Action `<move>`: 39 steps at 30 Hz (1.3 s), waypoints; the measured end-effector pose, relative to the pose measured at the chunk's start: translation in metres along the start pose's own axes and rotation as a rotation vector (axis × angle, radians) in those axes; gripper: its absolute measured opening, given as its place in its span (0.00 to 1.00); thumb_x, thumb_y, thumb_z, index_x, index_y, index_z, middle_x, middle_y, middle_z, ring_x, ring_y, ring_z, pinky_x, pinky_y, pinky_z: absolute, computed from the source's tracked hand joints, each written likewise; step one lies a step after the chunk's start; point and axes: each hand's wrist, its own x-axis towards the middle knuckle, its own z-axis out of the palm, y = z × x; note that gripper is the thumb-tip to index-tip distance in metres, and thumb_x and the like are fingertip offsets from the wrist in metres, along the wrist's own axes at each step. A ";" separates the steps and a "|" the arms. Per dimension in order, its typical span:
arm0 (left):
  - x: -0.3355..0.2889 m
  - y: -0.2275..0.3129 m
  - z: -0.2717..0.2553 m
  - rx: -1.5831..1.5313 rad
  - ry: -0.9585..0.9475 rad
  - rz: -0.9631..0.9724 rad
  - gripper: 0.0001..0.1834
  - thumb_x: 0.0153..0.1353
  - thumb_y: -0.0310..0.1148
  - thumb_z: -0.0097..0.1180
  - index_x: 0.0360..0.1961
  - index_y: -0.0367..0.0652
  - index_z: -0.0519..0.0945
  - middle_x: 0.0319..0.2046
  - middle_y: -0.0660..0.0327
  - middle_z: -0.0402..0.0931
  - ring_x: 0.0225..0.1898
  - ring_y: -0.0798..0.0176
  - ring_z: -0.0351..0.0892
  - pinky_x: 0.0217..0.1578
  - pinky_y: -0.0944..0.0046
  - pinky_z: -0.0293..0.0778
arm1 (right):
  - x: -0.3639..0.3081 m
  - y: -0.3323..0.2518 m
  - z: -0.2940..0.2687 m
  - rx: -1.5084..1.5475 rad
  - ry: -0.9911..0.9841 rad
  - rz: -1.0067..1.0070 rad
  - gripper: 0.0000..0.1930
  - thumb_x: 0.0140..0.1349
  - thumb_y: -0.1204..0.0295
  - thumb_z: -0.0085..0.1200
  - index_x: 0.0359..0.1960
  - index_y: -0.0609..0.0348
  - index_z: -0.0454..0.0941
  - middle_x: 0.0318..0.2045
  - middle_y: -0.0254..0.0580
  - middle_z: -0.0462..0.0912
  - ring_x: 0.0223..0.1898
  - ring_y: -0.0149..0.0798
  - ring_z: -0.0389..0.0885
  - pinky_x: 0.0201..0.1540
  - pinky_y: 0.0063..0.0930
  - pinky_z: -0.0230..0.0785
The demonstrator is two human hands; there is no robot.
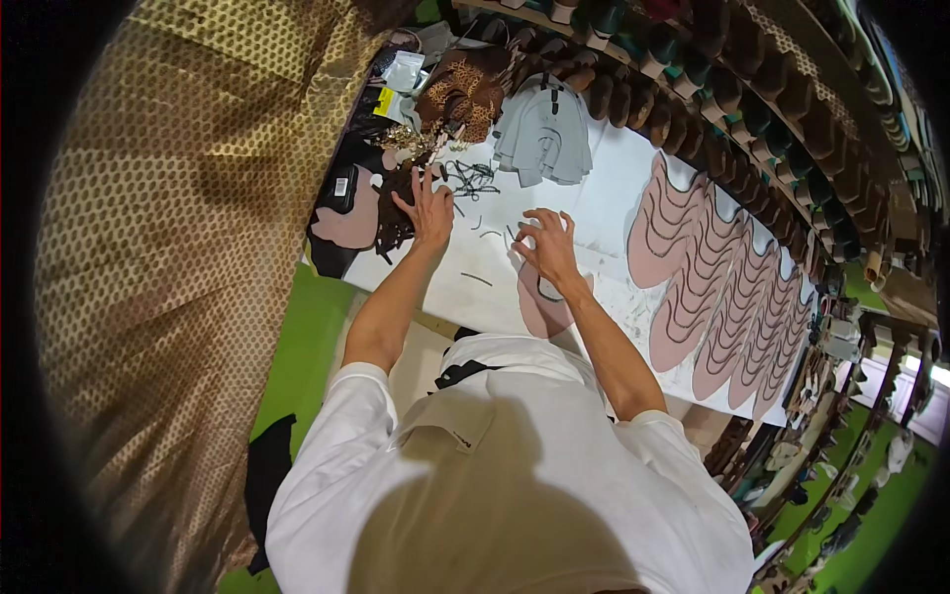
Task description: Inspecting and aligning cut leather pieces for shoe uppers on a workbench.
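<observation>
My left hand reaches over the table's left part, its fingers spread at the edge of a heap of dark brown strips. Nothing shows held in it. Farther right, my right hand has thumb and forefinger brought together at a thin dark strip, the other fingers lifted. Just below that hand lies a pink shoe-upper piece, partly covered by the wrist. A few loose dark strips lie between my forearms, and black strips are tangled beyond the left hand.
Overlapping rows of pink, dark-edged upper pieces cover the table's right side. A stack of grey pieces and leopard-print pieces lie at the back. Shoe-last racks curve behind. A gold patterned sheet hangs at left.
</observation>
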 end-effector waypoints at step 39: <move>0.050 0.040 -0.018 -0.373 -0.542 0.357 0.11 0.64 0.50 0.68 0.39 0.58 0.91 0.75 0.62 0.68 0.83 0.46 0.43 0.66 0.11 0.21 | 0.061 0.014 -0.040 -0.169 0.086 0.124 0.11 0.67 0.58 0.63 0.40 0.48 0.91 0.58 0.38 0.81 0.66 0.45 0.71 0.68 0.55 0.53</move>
